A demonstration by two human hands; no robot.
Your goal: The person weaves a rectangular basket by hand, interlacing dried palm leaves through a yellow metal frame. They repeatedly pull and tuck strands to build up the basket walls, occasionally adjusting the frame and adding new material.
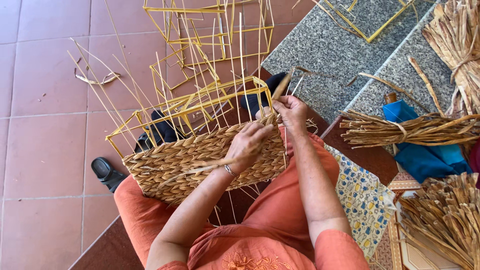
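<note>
A half-woven straw basket (195,160) rests on my lap, built on a yellow wire frame (200,102) with thin upright stalks sticking out of it. My left hand (248,142) lies against the woven wall near the right corner, fingers curled on a straw strand (200,167) that trails left. My right hand (291,111) sits at the basket's top right corner, pinching a flat straw strip (281,86) that points up and away. A bracelet shows on my left wrist.
More yellow wire frames (210,30) stand on the pink tiled floor behind the basket. Bundles of dried straw (405,129) lie on the granite steps (320,50) at right, near a blue cloth (425,155). A black sandal (106,173) lies at left. A patterned cushion (362,195) is beside my thigh.
</note>
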